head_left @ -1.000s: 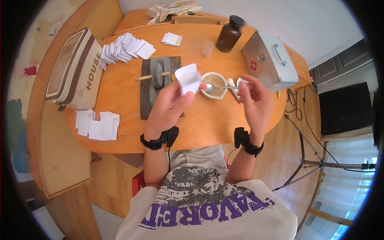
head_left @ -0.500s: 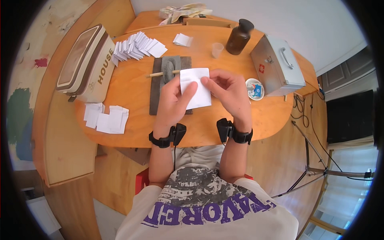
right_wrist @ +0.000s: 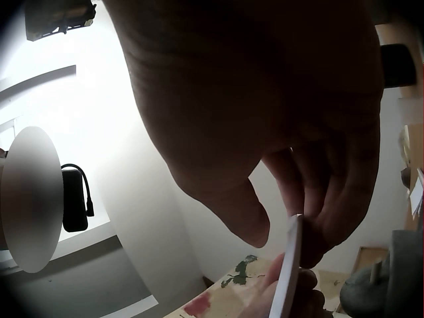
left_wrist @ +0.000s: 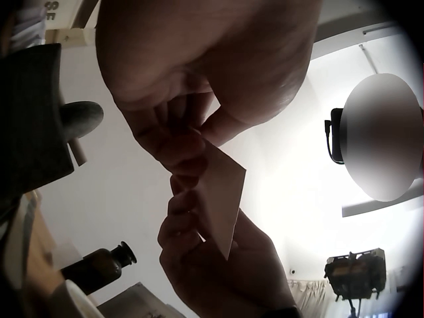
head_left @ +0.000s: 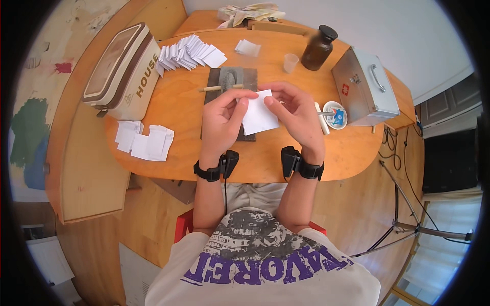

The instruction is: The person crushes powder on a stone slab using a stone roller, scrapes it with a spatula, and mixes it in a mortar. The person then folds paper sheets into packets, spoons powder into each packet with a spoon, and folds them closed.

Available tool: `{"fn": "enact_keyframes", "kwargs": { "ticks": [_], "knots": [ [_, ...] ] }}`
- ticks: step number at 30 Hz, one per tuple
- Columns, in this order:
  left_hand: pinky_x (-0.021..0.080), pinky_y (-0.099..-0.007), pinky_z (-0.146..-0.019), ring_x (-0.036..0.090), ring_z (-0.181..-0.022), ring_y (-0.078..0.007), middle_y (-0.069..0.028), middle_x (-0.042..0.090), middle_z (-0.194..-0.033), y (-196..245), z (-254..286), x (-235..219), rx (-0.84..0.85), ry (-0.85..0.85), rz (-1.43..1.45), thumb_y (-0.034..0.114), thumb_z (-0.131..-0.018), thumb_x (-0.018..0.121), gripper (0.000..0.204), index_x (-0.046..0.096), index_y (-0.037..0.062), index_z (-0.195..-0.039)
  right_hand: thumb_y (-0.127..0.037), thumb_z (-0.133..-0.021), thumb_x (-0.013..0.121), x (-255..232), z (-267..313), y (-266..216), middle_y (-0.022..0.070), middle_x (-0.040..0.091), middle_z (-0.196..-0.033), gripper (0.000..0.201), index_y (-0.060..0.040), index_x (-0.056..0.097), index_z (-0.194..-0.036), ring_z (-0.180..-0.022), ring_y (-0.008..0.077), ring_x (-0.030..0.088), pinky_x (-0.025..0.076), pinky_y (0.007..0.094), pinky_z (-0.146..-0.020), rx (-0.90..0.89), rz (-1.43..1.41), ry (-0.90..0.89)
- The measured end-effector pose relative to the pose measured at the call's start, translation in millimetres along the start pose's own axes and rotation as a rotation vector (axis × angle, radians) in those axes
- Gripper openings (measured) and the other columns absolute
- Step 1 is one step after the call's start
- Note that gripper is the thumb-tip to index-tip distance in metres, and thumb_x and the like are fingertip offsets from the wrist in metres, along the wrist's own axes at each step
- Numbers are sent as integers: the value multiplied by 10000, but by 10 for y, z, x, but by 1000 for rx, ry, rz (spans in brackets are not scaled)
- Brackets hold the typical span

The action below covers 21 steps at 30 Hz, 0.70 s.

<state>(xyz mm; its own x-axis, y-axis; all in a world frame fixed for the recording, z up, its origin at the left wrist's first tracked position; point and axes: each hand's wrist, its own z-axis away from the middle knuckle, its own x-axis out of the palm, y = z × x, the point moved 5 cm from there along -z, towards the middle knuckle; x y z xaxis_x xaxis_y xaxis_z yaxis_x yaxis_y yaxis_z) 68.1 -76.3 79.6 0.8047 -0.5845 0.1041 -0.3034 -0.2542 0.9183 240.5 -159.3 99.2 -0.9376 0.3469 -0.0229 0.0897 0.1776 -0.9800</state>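
A white paper packet (head_left: 260,115) is held upright between both hands above the table. The left hand (head_left: 220,122) pinches its left upper edge between thumb and fingers, and the right hand (head_left: 296,115) has thumb and fingers at its upper right. In the left wrist view the packet (left_wrist: 222,199) hangs at the left fingertips with the right hand (left_wrist: 225,265) beneath. The right wrist view shows the packet (right_wrist: 289,265) edge-on. Behind the hands lies a dark board (head_left: 250,76) with a grey stone tool and wooden rod. The mortar bowl is hidden in the head view.
Folded packets (head_left: 186,53) lie in a row at the back left, more papers (head_left: 150,143) at the front left. A HOUSE case (head_left: 125,76) stands left. Toward the right are a plastic cup (head_left: 290,63), brown bottle (head_left: 319,48), small dish (head_left: 341,124) and metal box (head_left: 362,92).
The spoon has left the right hand, which has moved over to the packet. The packet's open top has been flattened, and it has since tilted. The head view has shifted.
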Motion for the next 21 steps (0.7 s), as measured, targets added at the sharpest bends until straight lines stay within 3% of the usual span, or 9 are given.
{"fn": "enact_keyframes", "kwargs": {
  "ticks": [4,11,14,16,19,21],
  "knots": [
    [505,-220,-700,630,-838,-26,-11,770,-1027,69,-13,95,-5,83,-19,135,-1173,646,228,796,-30,-1220,-145,-1036,825,-45,18,55,49,842,-996,212,-31,845,-1214,-905,100,754,593,283,-816,8,90,27],
    [538,-246,-697,643,-791,-56,-28,778,-1015,-75,-15,-39,-133,19,0,100,-1136,721,182,791,-43,-1222,-102,-1008,839,-29,16,10,16,838,-950,157,-56,880,-1152,-855,85,740,570,268,-771,-132,173,87],
    [563,-262,-706,688,-791,-77,-31,799,-990,-55,-15,7,-48,44,37,105,-1109,761,174,799,-31,-1211,-96,-989,845,-7,7,-34,19,835,-930,152,-58,882,-1131,-803,83,709,545,258,-744,-197,201,84],
    [598,-284,-754,756,-814,-129,-84,828,-1000,52,-22,6,49,64,-240,91,-1075,785,166,802,-9,-1207,-93,-976,847,36,24,-100,30,837,-921,131,-54,886,-1095,-757,86,666,527,255,-726,-151,244,116],
    [612,-297,-841,785,-918,-152,-83,838,-1060,190,-16,57,131,25,-406,48,-1042,793,155,809,-14,-1182,-108,-968,854,-22,-19,82,59,834,-916,140,-34,877,-1086,-757,109,664,545,274,-740,-14,364,55],
    [615,-305,-849,795,-917,-166,-95,835,-1040,172,-5,27,111,26,-419,51,-1040,789,157,806,-9,-1184,-111,-987,839,-20,-10,71,72,831,-911,141,-21,869,-1091,-769,120,677,553,285,-746,-55,330,57]
  ]
}}
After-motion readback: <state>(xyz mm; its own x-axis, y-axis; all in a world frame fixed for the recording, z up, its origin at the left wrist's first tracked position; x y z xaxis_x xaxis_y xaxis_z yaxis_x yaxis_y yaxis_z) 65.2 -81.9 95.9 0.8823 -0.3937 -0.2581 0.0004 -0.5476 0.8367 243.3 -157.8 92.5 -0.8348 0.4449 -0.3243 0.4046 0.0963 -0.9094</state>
